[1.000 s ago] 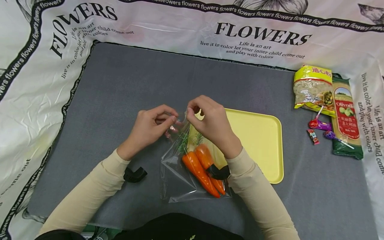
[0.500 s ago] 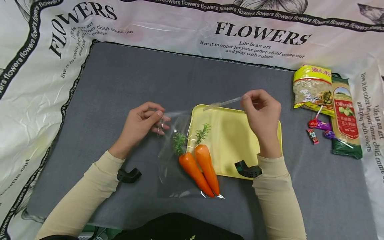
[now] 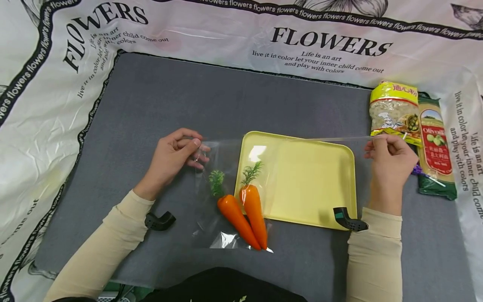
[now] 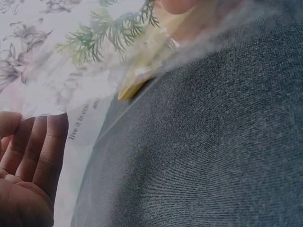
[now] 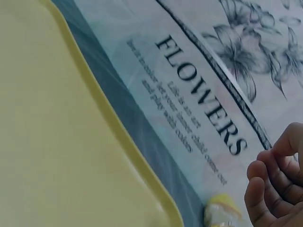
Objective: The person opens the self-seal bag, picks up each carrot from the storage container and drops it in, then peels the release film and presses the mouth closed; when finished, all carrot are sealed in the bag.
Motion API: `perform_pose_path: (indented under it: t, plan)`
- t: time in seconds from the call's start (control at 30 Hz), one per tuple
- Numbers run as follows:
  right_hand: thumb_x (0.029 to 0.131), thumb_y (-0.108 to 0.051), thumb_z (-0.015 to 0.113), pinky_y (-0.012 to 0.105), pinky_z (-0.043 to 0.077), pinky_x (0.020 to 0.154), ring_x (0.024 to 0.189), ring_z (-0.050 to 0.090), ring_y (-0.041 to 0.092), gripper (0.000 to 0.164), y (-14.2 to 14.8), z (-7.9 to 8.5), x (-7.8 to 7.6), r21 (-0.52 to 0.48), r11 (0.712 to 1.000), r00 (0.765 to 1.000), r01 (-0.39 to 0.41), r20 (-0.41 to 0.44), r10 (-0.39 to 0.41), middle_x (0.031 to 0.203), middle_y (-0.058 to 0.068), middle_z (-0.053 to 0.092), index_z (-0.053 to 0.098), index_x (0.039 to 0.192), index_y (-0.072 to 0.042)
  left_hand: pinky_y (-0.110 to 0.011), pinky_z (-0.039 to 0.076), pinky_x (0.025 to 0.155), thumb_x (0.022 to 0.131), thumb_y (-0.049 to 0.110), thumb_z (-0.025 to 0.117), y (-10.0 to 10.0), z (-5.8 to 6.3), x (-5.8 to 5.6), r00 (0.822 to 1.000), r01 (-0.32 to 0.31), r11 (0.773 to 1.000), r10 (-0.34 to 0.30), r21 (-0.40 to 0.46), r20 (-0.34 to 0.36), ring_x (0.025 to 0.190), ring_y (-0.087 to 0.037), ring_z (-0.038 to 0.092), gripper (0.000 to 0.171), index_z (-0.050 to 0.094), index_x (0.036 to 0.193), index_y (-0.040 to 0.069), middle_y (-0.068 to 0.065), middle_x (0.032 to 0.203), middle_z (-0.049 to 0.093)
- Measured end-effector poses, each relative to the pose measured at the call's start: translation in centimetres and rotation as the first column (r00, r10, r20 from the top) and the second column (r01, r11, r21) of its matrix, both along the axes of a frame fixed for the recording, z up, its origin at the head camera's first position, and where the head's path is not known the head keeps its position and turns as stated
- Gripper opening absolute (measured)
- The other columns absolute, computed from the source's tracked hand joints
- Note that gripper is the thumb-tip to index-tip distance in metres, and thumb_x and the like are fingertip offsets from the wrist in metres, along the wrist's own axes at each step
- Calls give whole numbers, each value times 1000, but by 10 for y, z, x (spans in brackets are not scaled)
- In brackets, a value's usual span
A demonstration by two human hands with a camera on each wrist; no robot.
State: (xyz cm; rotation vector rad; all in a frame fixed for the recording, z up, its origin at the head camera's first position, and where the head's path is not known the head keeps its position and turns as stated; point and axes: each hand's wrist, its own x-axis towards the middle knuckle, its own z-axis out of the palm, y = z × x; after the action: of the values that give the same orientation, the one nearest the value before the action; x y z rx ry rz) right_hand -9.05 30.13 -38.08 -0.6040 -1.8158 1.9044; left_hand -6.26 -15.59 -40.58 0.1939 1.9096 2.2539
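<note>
Two orange carrots (image 3: 239,220) with feathery green tops lie inside a clear plastic bag (image 3: 228,241). My left hand (image 3: 171,157) pinches the bag's upper left corner between thumb and index finger, the other fingers spread loosely. Its fingers also show at the left of the left wrist view, against the clear film (image 4: 47,101). Off to the right, my right hand (image 3: 391,167) pinches the end of a thin clear strip (image 3: 339,139), which stretches taut leftward toward the bag's top edge. The right wrist view shows this hand (image 5: 279,182) with thumb and index fingertips together.
A yellow tray (image 3: 313,184) lies partly under the bag's right side. At the far right are a yellow-topped pasta bag (image 3: 392,109) and a green-and-red pasta packet (image 3: 435,147), with a lollipop (image 3: 418,169) partly behind the right hand. Printed flower sheeting (image 3: 211,33) borders the grey table.
My right hand has moved far right from the bag's top, drawing the clear strip out with it. The left hand shifted slightly left, and the bag with the carrots slid a little left.
</note>
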Motion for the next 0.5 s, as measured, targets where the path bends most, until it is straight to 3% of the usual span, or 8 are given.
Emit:
perform_pose_path:
  t: [0.13, 0.2, 0.27, 0.33, 0.4, 0.47, 0.5]
  plan:
    - [85, -5, 68, 22, 50, 47, 55, 60, 19, 10, 16, -8, 7, -22, 996, 995, 91, 42, -90, 69, 11, 64, 66, 81, 4, -48, 55, 60, 94, 9, 57, 0, 6, 2, 1000, -9, 1000, 9, -11, -6, 73, -33, 68, 20, 57, 109, -4, -23, 93, 68]
    - [85, -4, 68, 22, 49, 46, 53, 59, 18, 10, 18, -13, 12, 6, 996, 995, 87, 48, -87, 67, 10, 63, 66, 80, 4, -48, 55, 61, 94, 10, 57, -2, 5, 3, 1000, -20, 1000, 20, -12, -4, 73, -33, 68, 19, 58, 109, -2, -23, 93, 67]
    - [85, -5, 67, 21, 49, 46, 52, 58, 18, 11, 17, -18, 18, 85, 996, 996, 21, 89, -28, 67, 9, 64, 66, 81, 5, -48, 55, 61, 94, 11, 58, -5, 2, 2, 1000, -30, 1000, 30, -8, 5, 73, -34, 67, 20, 58, 110, -1, -23, 94, 67]
    - [87, -9, 66, 20, 49, 47, 53, 58, 17, 14, 13, -24, 26, 213, 970, 980, -114, 182, 76, 68, 6, 65, 67, 86, 5, -48, 55, 62, 94, 13, 59, -7, -2, 2, 999, -34, 999, 34, -7, 12, 73, -34, 67, 24, 57, 111, -3, -22, 94, 68]
    - [89, -18, 65, 18, 48, 49, 57, 59, 13, 19, 9, -28, 33, 377, 882, 937, -283, 305, 171, 72, 3, 66, 68, 91, 1, -48, 55, 62, 93, 14, 60, -8, -5, 1, 999, -32, 999, 32, -7, 16, 74, -34, 67, 28, 55, 113, -5, -20, 94, 68]
    - [91, -24, 63, 16, 48, 51, 63, 60, 9, 21, 5, -29, 40, 504, 752, 886, -425, 401, 232, 78, 3, 67, 69, 96, -4, -48, 55, 62, 93, 15, 60, -8, -6, 0, 1000, -27, 1000, 27, -4, 15, 74, -34, 67, 31, 53, 114, -8, -19, 94, 69]
    - [92, -27, 62, 14, 47, 52, 65, 59, 6, 22, 4, -29, 42, 565, 674, 866, -475, 435, 246, 80, 2, 68, 69, 98, -7, -48, 55, 62, 93, 15, 60, -8, -6, 0, 1000, -26, 1000, 26, -2, 13, 74, -34, 67, 33, 52, 115, -9, -19, 94, 68]
